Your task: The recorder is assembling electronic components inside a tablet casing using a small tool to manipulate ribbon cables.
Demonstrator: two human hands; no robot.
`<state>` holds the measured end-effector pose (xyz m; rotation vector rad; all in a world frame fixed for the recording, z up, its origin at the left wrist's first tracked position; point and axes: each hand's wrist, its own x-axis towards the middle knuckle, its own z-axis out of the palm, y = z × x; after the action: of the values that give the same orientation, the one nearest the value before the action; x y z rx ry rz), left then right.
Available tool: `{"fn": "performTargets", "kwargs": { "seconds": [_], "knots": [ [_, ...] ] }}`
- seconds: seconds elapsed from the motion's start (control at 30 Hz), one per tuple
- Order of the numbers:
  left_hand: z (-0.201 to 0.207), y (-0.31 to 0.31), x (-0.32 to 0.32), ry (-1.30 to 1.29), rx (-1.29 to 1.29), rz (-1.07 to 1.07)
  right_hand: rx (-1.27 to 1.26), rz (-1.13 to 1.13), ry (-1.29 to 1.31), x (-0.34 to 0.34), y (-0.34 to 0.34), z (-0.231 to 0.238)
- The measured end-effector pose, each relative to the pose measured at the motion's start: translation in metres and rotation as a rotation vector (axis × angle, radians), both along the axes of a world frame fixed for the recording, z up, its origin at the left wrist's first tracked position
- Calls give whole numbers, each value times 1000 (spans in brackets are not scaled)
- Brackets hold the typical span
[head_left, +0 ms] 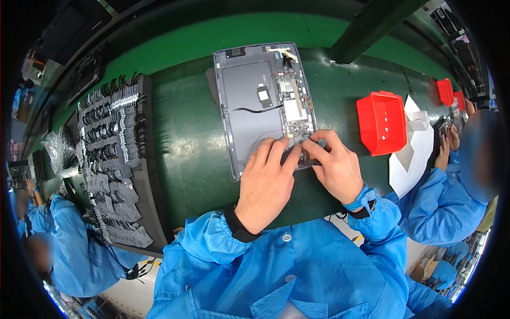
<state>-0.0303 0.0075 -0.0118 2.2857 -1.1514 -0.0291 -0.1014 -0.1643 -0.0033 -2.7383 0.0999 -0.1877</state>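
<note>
An opened grey tablet (247,95) lies on the green table in front of me, its inside facing up. Along its right side runs a circuit board (293,109) with silver shields, cream tape and thin wires. A small black part with a white label (264,95) and a black cable rests on the tablet's flat left area. My left hand (268,181) is closed, its fingertips down on the board's near end. Close beside it, my right hand (338,167) pinches with bent thumb and forefinger at the tablet's near right corner. Whatever is between the fingertips is too small or hidden.
At left stands a dark tray (154,186) packed with rows of small grey parts with black cables (109,143). To the right are a red bin (366,125) with a few small white pieces and a white folded sheet (411,162). Co-workers in blue sit on both sides.
</note>
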Motion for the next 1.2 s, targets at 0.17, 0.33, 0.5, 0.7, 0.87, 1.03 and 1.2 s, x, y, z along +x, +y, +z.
{"fn": "performTargets", "kwargs": {
  "seconds": [0.17,0.33,0.5,0.7,0.87,1.03,1.2],
  "knots": [
    [9,8,2,70,-108,22,412,-37,-174,2,-10,-11],
    [36,60,-6,202,-235,229,400,-237,-187,19,-1,-15],
    [57,156,-7,254,-161,635,497,-259,-119,15,-16,-33],
    [26,275,-15,65,57,1093,603,-210,-61,20,-14,-31],
    [15,267,0,-19,39,1045,599,-178,-78,21,-13,-35],
    [5,256,35,-95,183,985,611,-223,-25,19,-13,-29],
    [10,263,33,-25,230,1000,532,-183,-104,19,-15,-32]
  ]
}}
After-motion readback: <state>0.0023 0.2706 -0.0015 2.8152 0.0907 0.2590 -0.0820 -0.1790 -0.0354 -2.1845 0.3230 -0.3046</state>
